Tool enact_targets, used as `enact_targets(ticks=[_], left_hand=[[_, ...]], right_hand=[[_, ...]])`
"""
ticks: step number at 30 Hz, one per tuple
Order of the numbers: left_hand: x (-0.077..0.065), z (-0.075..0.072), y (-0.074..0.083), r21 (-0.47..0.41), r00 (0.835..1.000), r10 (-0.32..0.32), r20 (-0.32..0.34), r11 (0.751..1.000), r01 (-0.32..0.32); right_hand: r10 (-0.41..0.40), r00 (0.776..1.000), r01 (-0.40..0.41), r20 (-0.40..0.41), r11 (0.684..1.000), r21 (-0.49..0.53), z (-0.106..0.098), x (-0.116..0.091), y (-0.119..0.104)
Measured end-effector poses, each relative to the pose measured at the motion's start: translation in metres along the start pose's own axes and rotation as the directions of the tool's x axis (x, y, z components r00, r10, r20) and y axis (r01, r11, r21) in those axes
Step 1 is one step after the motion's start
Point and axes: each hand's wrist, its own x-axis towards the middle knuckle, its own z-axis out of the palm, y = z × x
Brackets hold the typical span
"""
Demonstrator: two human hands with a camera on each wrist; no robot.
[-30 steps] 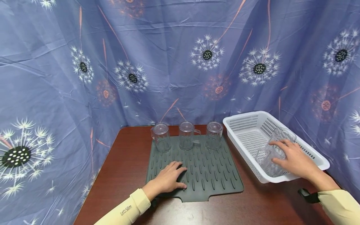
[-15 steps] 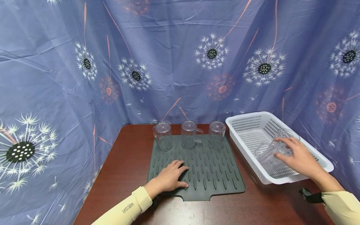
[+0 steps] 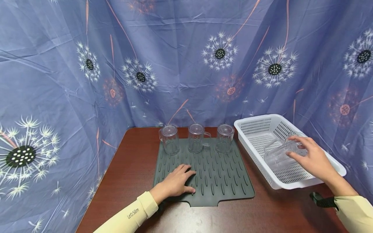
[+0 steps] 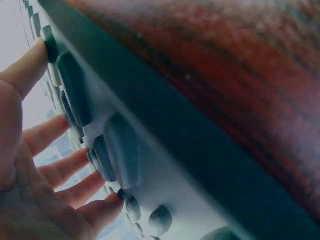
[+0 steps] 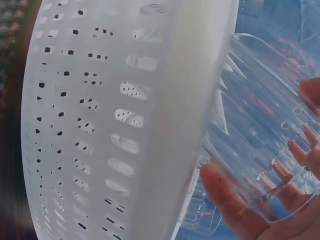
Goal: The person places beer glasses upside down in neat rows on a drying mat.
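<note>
the brown table (image 3: 128, 158) bears a dark mat (image 3: 220, 176) and, apparently, a white basket (image 3: 256, 124).

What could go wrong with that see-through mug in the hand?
The clear mug might slip from the right hand. It could knock the rim of the white plastic basket right beside it. If carried to the ridged drying mat, it might bump the three mugs standing there.

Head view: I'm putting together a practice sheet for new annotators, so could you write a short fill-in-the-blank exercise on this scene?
1. The row on the dark mat is made up of ____ clear mugs.
2. The hand resting on the mat is the person's ____ hand.
3. The white basket, where the other hand holds another mug, stands in this view to the ____ of the mat.

Missing words: three; left; right.
</note>
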Motion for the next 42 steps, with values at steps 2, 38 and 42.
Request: enact_targets(ticks=[2,38,42], left_hand=[[0.0,0.0,0.0,0.0,1.0,0.0,0.003,1.0,0.0],[0.002,-0.002,0.0,0.011,1.0,0.003,0.009,1.0,-0.003],[0.003,-0.003,0.0,0.027,1.0,0.012,0.003,1.0,-0.012]], right_hand=[[0.03,1.0,-0.03,-0.003,1.0,-0.009,-0.002,0.0,0.0],[0.225,0.97,-0.207,0.089,0.58,0.788,0.001,0.005,-0.042],[0.152,0.98,-0.185,0.13,0.447,0.875,0.005,0.005,-0.047]])
